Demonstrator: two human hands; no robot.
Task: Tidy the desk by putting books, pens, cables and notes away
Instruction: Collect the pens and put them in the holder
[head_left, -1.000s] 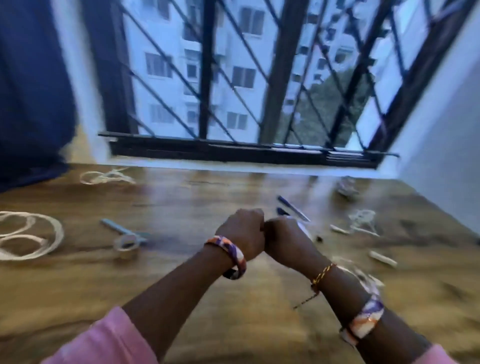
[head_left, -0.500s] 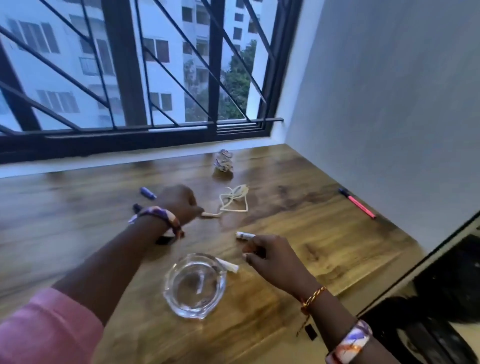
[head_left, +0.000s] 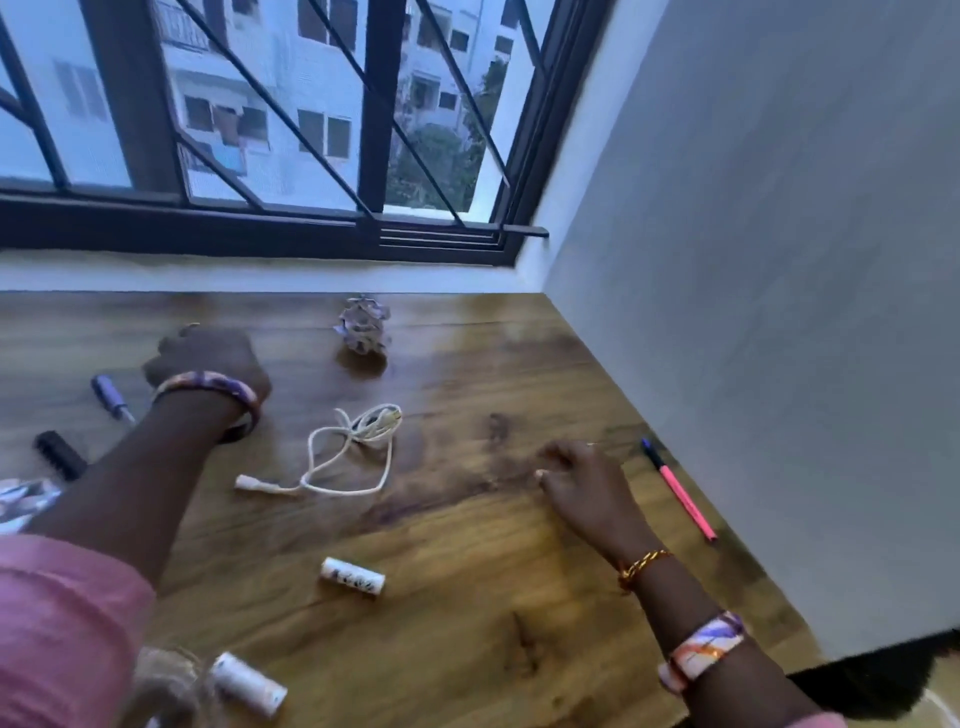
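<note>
Reaching right past the white cable (head_left: 353, 452) lying mid-table, the right hand (head_left: 587, 488), empty with fingers loosely curled, had neared the pink pen (head_left: 680, 493) by the wall, while the left hand (head_left: 208, 364) stayed clenched, contents hidden.

Barred window (head_left: 311, 130) over wooden desk (head_left: 467, 545) — grey wall (head_left: 779, 312), seemingly daylit.

The left hand (head_left: 208, 364) is smeared by motion blur and seen from behind, so whatever's in its fingers can't be made out. The glass dish (head_left: 166, 686) is cut off at the bottom edge, half hidden by the pink sleeve (head_left: 62, 634). The patterned paper (head_left: 23, 501) is clipped at the left
</note>
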